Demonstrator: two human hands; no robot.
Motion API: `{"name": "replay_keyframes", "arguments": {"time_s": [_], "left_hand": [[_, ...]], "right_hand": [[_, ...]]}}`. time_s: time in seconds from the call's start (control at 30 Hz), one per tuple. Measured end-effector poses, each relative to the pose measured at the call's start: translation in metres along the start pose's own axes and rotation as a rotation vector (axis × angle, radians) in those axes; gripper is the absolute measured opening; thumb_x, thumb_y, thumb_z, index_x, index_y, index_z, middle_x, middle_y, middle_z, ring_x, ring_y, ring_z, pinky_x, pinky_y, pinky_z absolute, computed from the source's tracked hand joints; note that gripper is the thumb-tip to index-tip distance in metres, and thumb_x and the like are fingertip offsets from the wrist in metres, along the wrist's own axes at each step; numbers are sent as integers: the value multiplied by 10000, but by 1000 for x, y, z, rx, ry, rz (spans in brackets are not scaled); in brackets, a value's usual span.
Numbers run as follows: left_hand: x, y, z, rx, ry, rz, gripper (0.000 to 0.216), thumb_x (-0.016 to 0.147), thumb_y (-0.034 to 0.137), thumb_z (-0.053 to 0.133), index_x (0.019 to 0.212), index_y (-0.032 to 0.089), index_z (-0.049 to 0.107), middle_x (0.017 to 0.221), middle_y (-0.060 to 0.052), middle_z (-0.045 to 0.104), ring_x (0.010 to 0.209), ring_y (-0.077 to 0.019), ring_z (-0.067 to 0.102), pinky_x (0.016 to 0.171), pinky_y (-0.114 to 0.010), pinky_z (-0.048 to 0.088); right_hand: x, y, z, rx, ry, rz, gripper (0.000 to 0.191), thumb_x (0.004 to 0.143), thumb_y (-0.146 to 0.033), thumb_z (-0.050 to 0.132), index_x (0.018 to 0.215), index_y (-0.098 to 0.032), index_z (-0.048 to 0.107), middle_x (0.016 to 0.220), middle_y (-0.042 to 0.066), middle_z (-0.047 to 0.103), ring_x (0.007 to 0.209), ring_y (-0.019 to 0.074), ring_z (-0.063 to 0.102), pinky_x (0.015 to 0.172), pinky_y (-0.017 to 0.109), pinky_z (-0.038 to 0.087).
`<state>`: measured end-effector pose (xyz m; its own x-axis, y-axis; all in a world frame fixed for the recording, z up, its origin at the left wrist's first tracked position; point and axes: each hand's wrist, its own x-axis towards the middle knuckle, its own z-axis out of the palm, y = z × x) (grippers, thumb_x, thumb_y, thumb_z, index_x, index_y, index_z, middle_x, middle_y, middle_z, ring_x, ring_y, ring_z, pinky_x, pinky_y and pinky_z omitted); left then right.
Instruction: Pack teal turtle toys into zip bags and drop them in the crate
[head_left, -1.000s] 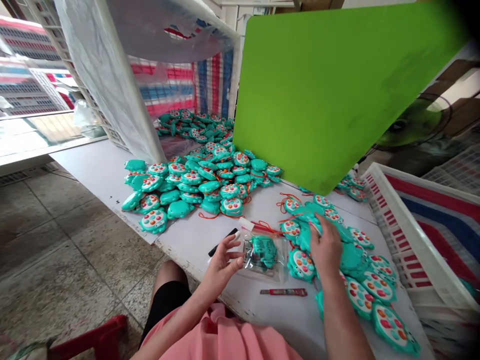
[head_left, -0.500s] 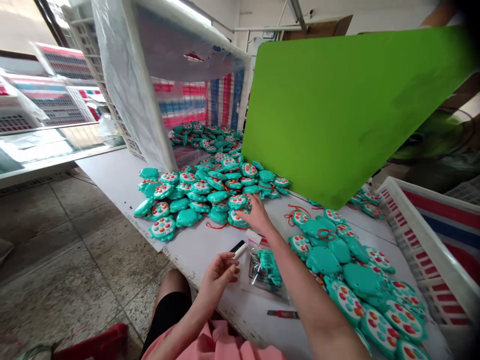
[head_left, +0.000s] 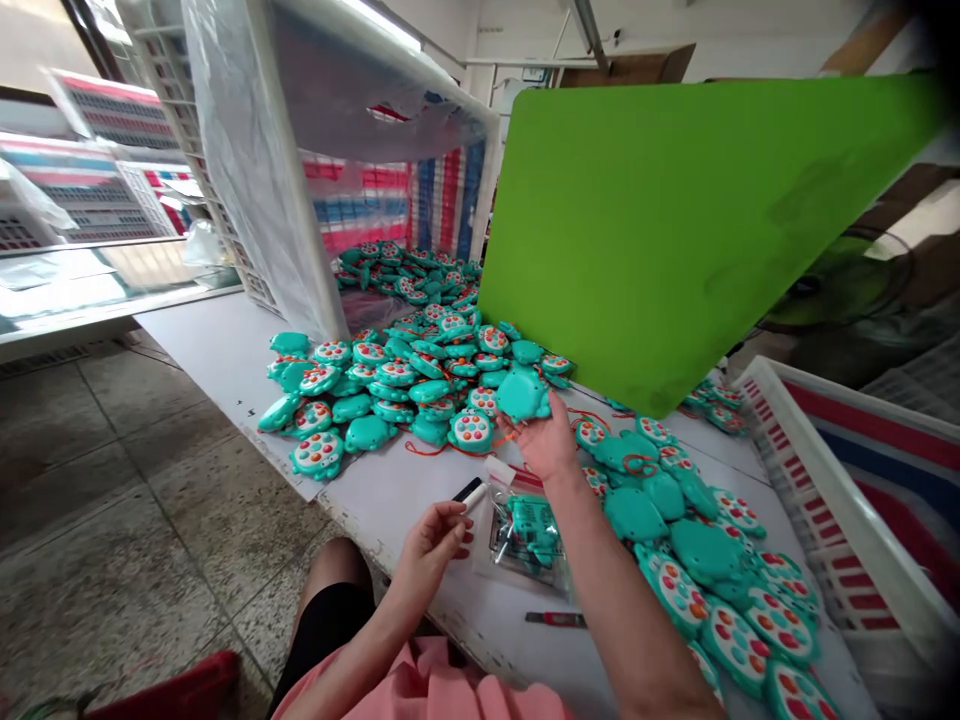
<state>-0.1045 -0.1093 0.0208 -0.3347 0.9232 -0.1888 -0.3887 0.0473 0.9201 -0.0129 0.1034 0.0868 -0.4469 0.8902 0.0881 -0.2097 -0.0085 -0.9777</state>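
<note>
My right hand is palm up, its fingers under a teal animal-shaped toy, smooth back facing up, at the edge of a large pile of toys. The pile's toys are alike, some showing white faces with red, orange and teal buttons. Closer to me, my left hand is closed with thumb and fingers together on a white pen. A black piece shows beside the pen; I cannot tell if they are joined. Between my hands lies a clear zip bag with teal parts inside.
More toys spread on the right of the white table. A red utility knife lies near the front edge. A tipped, plastic-lined crate spills toys at the back, beside a green board. Another white crate stands right.
My right hand has lifted a toy from the pile's right edge and turned palm up, moving slightly right. My left hand keeps its pose. The view has shifted slightly.
</note>
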Motion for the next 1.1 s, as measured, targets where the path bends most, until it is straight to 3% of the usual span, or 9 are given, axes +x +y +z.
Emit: {"name": "replay_keyframes", "arguments": {"time_s": [0.1,0.17,0.33,0.53,0.63,0.73,0.83,1.0,1.1], "left_hand": [[2,1,10,70,-33,60,355,776,433,673,1022,195,580,946,-56,634,829,-180,624,712,-309,510],[2,4,15,147,-29,135,322,805,415,644,1033,197,583,1005,-70,628,879,-194,618,745,-324,508],[5,13,25,235,0,288,405,837,372,613,1195,213,512,1223,-109,557,1134,-241,544,894,-364,486],[9,27,24,263,25,257,842,641,377,799,1359,230,383,1384,-127,433,1242,-310,462,941,-378,462],[9,32,22,326,30,244,867,565,381,841,1318,216,444,1234,-91,562,1145,-308,523,897,-359,466],[5,33,21,401,14,214,737,600,427,812,1219,181,496,1003,-51,629,909,-233,582,740,-296,475],[0,32,22,491,42,227,595,656,460,765,1107,170,509,877,-15,608,764,-172,546,639,-253,430],[0,31,21,560,139,299,340,820,493,583,947,181,538,755,12,561,700,-147,508,626,-247,386],[7,33,16,508,207,302,387,907,517,400,751,184,522,632,30,468,617,-126,437,580,-241,349]], "right_hand": [[-42,-8,-11,414,-85,184,599,818,-705,394,1078,-209,607,1081,96,686,1044,289,627,888,508,507],[-67,-7,-12,557,-109,265,552,826,-677,426,1076,-224,618,1105,87,684,1065,301,619,905,533,487],[-110,5,1,577,-139,378,549,854,-672,364,1114,-259,616,1133,74,677,1042,291,630,826,518,515],[-139,10,23,712,-168,517,449,900,-576,395,1123,-257,617,1046,44,706,893,215,666,717,373,543],[-149,12,31,762,-162,536,424,918,-536,394,1119,-241,624,1080,36,700,931,195,657,785,363,541],[-153,14,33,756,-132,531,419,904,-533,438,1124,-230,625,1120,39,689,1005,199,639,879,374,517],[-154,15,33,745,-111,522,417,892,-537,462,1120,-229,626,1121,41,688,1018,203,636,909,379,508],[-161,14,41,786,-120,482,364,904,-477,453,1136,-244,610,1157,30,673,1070,217,612,918,421,513],[-168,17,49,759,-50,481,305,882,-436,491,1109,-275,617,1125,12,681,1054,220,615,903,437,527]]}}
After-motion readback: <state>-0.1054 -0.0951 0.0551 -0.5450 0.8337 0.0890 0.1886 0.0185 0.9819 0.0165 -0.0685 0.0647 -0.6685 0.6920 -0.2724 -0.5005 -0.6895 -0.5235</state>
